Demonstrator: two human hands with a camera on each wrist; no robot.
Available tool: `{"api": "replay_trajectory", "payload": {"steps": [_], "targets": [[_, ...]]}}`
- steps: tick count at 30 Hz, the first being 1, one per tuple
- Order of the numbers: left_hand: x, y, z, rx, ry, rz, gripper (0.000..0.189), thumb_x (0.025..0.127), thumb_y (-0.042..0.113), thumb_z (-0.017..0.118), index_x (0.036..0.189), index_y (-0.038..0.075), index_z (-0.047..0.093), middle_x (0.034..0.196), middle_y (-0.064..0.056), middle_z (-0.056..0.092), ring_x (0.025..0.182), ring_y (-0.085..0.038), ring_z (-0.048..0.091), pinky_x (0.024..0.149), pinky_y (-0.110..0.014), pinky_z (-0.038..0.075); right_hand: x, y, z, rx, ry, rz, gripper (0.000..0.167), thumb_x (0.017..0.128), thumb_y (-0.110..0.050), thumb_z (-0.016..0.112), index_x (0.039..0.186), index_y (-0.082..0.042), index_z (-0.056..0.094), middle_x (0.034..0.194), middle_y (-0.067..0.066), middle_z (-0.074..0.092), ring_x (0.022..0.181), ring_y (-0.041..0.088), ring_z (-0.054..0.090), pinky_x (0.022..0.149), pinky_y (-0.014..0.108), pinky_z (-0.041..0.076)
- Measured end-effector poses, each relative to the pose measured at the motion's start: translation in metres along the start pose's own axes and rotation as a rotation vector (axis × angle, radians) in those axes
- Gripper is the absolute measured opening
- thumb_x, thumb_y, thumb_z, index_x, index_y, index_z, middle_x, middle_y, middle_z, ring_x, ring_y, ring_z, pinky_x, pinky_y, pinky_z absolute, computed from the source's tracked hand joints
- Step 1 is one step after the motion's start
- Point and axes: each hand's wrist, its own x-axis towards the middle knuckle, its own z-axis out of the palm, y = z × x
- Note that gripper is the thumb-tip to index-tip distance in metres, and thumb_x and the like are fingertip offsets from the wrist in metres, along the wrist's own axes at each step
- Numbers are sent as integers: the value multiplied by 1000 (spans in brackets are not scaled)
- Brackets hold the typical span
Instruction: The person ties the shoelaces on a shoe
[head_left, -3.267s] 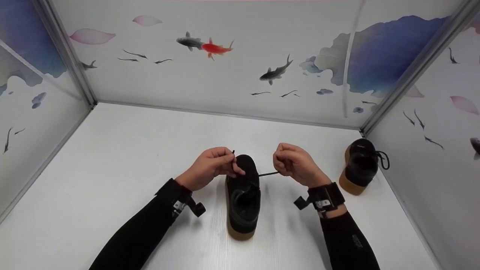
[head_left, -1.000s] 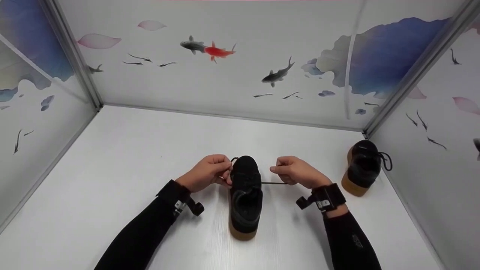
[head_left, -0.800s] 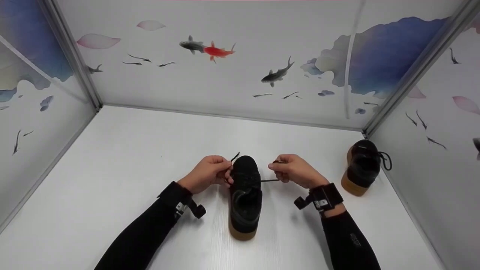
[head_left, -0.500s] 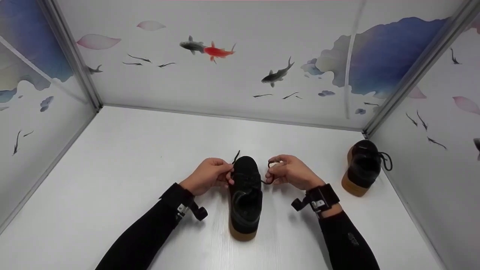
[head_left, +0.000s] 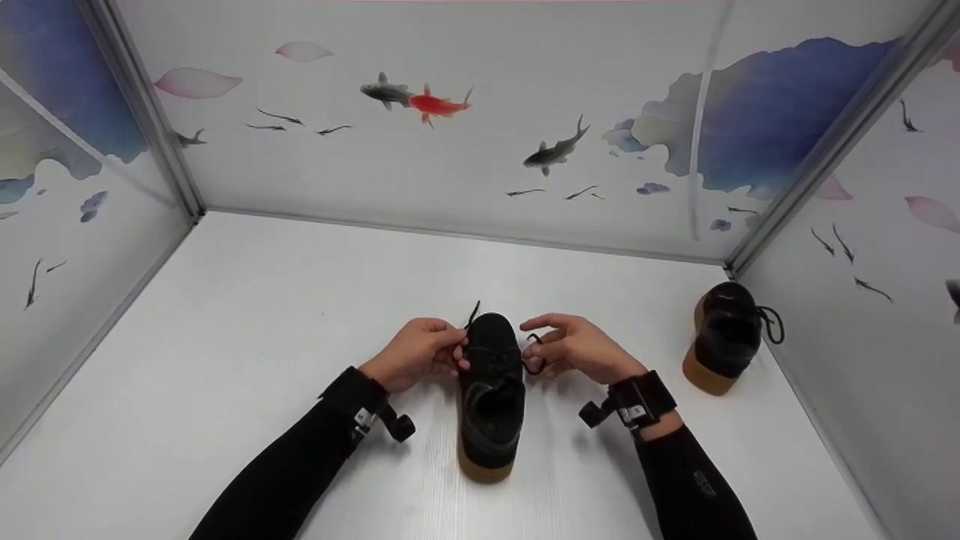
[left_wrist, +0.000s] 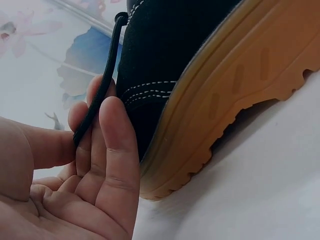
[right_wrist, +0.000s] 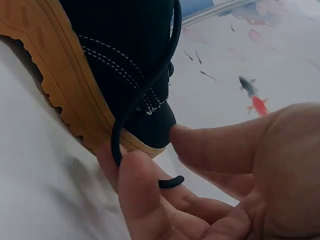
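Observation:
A black shoe point(head_left: 491, 384) with a tan sole stands upright in the middle of the white surface, toe pointing away. At its left side the left hand point(head_left: 420, 351) pinches one end of the black shoelace point(left_wrist: 108, 75) between thumb and fingers, and the lace runs taut to an eyelet. On the other side is the right hand point(head_left: 589, 350), where the other shoelace end point(right_wrist: 137, 96) hangs in a slack curve and passes between two fingers. Its tip sticks out past them, while the thumb is apart from the lace.
A second black shoe point(head_left: 721, 341) with a tan sole and a looped lace point(head_left: 774, 324) stands at the far right, close to the side wall. White panels point(head_left: 420, 172) printed with fish and petals enclose the back and both sides.
The right hand has come closer to the shoe; its lace went from taut to slack and curled, and its index finger has straightened. The left hand's lace tip now points up.

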Motion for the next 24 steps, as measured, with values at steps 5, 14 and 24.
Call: {"api": "replay_trajectory", "payload": {"steps": [5, 14, 24], "targets": [[0, -1, -1, 15, -6, 14, 21, 114, 11, 63, 99, -2, 66, 82, -6, 68, 75, -15, 76, 68, -29, 62, -2, -1, 0, -99, -50, 36, 31, 100, 0, 72, 132, 2, 73, 105, 18, 80, 87, 26, 76, 74, 38, 65], [0, -1, 0, 7, 3, 14, 20, 114, 10, 62, 100, -3, 66, 82, -7, 68, 74, -15, 76, 67, -29, 62, 1, -1, 1, -57, 55, 22, 31, 108, -4, 60, 135, 7, 50, 101, 22, 81, 69, 21, 72, 57, 26, 50], [-4, 3, 6, 5, -32, 84, 23, 115, 11, 60, 100, -5, 66, 81, -6, 67, 74, -15, 75, 65, -27, 61, -1, -6, 5, -67, 127, 43, 28, 110, -10, 65, 118, 0, 40, 106, 23, 82, 58, 18, 71, 50, 23, 47]]}}
